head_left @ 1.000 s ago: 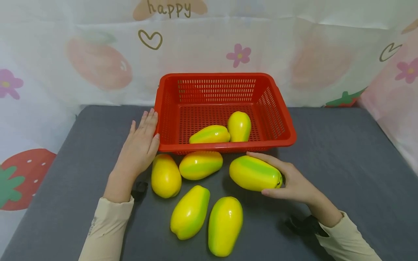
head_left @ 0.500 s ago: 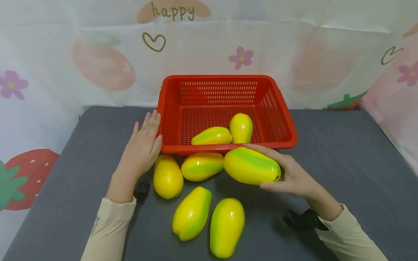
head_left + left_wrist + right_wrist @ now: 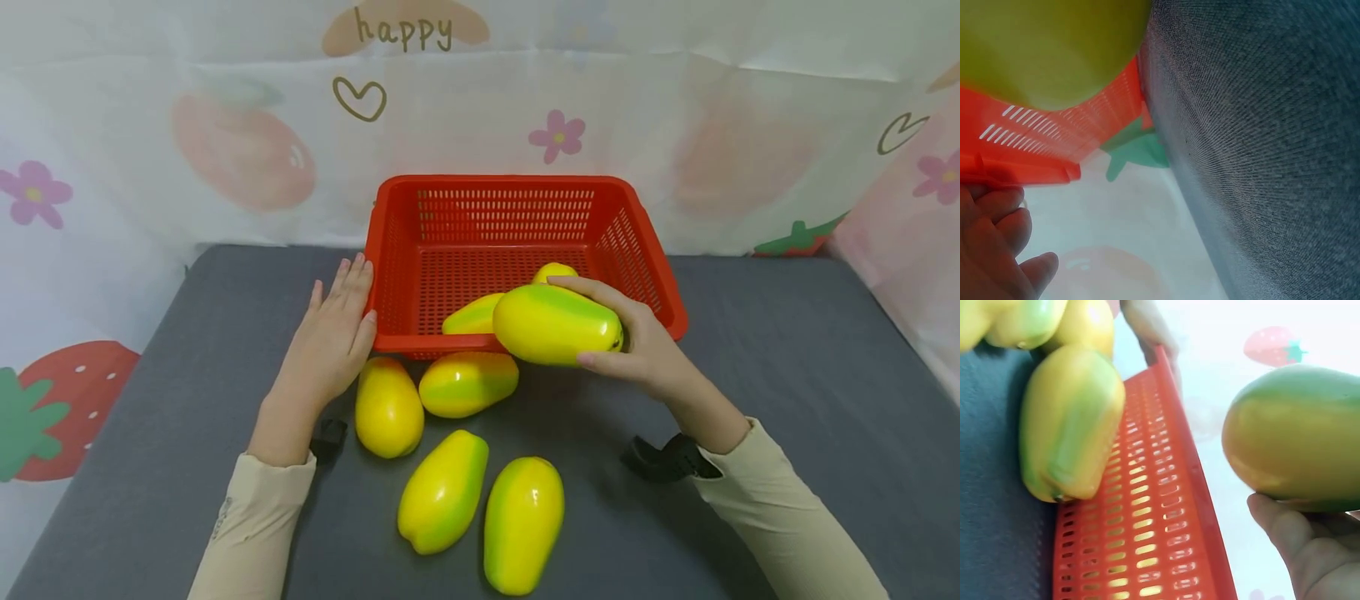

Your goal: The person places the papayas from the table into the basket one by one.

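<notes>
My right hand [image 3: 645,342] grips a yellow-green papaya [image 3: 551,325] by its right end, thumb on the near side and fingers on the far side. This papaya is raised over the front rim of a red plastic basket [image 3: 405,342]; in the right wrist view the held papaya [image 3: 1297,437] is above the rim. Against the basket's left side rests my left hand [image 3: 318,350], its fingers straight. Inside the basket lie two papayas, one on its side [image 3: 471,317] and another [image 3: 553,272] mostly hidden behind the held one.
Close in front of the basket are two papayas, the left one [image 3: 388,408] and the right one [image 3: 468,385]. Nearer lie two more, one tilted [image 3: 442,493] and one upright [image 3: 523,525], on the grey cloth [image 3: 787,375]. A printed white curtain [image 3: 465,125] hangs behind.
My right hand has lifted the papaya from in front of the basket up and forward, slightly leftward, over the front rim. My left hand stays at the basket's side.
</notes>
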Available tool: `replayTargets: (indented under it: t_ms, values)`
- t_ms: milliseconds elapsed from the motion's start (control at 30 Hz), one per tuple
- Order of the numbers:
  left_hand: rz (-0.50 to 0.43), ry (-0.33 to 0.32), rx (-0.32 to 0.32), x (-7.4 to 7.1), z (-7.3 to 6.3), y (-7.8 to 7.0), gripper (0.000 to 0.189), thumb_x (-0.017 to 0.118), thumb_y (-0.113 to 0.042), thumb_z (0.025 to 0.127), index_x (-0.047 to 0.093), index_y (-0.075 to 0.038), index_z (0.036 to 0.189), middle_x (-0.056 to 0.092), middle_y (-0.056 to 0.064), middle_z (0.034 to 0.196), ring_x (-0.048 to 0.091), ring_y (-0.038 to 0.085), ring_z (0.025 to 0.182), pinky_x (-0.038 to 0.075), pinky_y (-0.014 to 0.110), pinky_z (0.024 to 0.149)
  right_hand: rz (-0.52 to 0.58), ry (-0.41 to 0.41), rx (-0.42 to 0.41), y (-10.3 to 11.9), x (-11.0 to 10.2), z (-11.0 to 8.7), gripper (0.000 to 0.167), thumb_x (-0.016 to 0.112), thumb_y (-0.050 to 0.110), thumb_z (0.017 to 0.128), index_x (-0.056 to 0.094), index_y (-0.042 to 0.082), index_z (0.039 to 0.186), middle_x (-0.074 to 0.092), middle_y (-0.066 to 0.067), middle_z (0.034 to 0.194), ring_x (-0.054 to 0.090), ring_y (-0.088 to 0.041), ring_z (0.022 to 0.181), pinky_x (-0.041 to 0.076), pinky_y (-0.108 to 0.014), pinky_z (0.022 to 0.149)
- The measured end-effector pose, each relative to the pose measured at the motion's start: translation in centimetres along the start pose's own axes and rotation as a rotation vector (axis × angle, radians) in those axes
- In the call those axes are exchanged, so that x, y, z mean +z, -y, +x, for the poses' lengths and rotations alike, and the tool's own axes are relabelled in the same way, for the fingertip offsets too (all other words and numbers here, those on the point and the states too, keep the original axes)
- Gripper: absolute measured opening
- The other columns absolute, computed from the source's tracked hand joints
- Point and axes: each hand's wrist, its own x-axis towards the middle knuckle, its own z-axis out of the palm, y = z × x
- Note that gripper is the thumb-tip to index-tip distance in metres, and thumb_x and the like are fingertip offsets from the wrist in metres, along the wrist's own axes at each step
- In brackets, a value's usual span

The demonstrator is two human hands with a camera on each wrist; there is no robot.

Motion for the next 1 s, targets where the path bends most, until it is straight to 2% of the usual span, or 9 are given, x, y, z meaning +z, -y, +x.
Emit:
replayTargets:
  t_ms: [200,467,767,1000]
  values:
    - [0.004,-0.005,-0.002,0.0,0.1,0.0,0.057,0.031,-0.023,0.101,0.016,0.0,0.15,0.014,0.014,0.156,0.008,0.028,0.144,0.005,0.053,0.113,0.005,0.006,0.059,0.1,0.3,2.1,0.064,0.07,0.02,0.082,0.044,0.004,0.139,0.05,-0.007,0.132,0.048,-0.029,0.098,0.046,-0.031,0.078]
    - [0.009,-0.011,0.002,0.0,0.1,0.0,0.057,0.031,-0.024,0.1,0.016,0.001,0.15,0.014,0.015,0.156,0.008,0.028,0.143,0.005,0.053,0.113,-0.003,0.032,0.102,0.3,0.5,4.1,0.065,0.069,0.02,0.083,0.042,0.01,0.141,0.049,-0.007,0.131,0.048,-0.029,0.102,0.047,-0.036,0.083]
    - [0.014,-0.003,-0.001,-0.1,0.1,0.0,0.057,0.031,-0.023,0.101,0.015,0.001,0.15,0.014,0.015,0.156,0.008,0.029,0.143,0.006,0.054,0.112,0.013,0.065,0.131,0.3,0.9,6.3,0.072,0.072,0.029,0.082,0.039,0.011,0.143,0.051,-0.008,0.125,0.05,-0.029,0.1,0.05,-0.037,0.079]
    - [0.021,0.011,-0.013,-0.1,0.0,-0.1,0.057,0.032,-0.023,0.1,0.015,0.0,0.15,0.013,0.014,0.156,0.007,0.027,0.144,0.005,0.053,0.113,0.021,0.067,0.204,0.5,1.2,7.8,0.069,0.07,0.023,0.084,0.038,0.017,0.144,0.048,-0.006,0.129,0.048,-0.028,0.104,0.05,-0.041,0.082]
